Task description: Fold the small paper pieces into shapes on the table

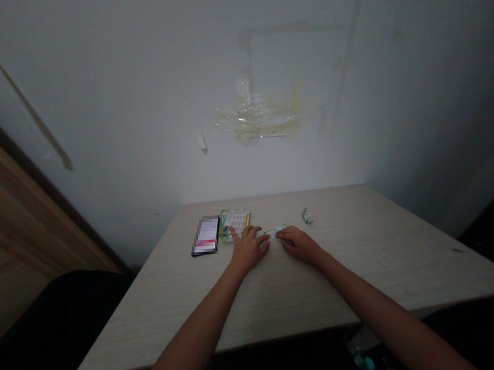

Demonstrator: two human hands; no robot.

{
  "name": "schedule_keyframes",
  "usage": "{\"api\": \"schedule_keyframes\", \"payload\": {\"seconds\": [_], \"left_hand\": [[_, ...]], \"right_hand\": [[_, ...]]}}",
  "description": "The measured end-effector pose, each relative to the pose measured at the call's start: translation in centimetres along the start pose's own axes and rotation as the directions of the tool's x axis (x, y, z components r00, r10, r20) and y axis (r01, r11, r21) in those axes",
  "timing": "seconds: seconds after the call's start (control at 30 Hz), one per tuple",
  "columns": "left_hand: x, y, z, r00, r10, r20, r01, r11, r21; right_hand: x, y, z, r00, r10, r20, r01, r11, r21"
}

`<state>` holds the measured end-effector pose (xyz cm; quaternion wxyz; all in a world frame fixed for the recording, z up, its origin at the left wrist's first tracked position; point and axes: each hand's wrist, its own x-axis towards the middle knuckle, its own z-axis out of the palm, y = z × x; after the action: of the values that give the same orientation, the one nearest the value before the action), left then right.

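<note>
A small green-and-white piece of paper point(277, 229) lies on the table between my two hands. My right hand point(300, 244) has its fingers drawn together on the right part of it, pressed close to the tabletop. My left hand point(248, 248) rests palm down with its fingers spread, the index finger and thumb at the paper's left end. Just beyond the left fingers is a pile of printed green-and-white sheets point(237, 218); one fingertip reaches its near edge. The paper's underside and the part beneath my right fingers are hidden.
A phone point(206, 235) with a lit, blurred-out screen lies left of the sheets. One crumpled green-and-white scrap point(307, 216) sits to the right, beyond my right hand. The pale wooden table point(380, 244) meets a wall point(143, 130) bearing peeling clear tape point(263, 120).
</note>
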<state>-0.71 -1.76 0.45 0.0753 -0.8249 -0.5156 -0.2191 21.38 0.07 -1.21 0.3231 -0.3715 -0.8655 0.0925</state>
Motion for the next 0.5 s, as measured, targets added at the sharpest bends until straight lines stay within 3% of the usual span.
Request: {"api": "schedule_keyframes", "payload": {"seconds": [0.1,0.27,0.5], "left_hand": [[0.0,-0.1,0.0,1.000,-0.016,0.003,0.016,1.000,0.002],[0.1,-0.2,0.0,0.999,-0.041,0.005,0.041,0.999,-0.003],[0.1,-0.2,0.0,0.999,-0.048,0.011,0.048,0.999,-0.004]], "right_hand": [[0.1,0.2,-0.2,0.999,0.014,-0.042,-0.014,1.000,-0.008],[0.3,0.7,-0.7,0.976,0.146,-0.164,-0.169,0.976,-0.139],[0.1,1.5,-0.4,0.974,0.199,-0.105,-0.217,0.952,-0.216]]}}
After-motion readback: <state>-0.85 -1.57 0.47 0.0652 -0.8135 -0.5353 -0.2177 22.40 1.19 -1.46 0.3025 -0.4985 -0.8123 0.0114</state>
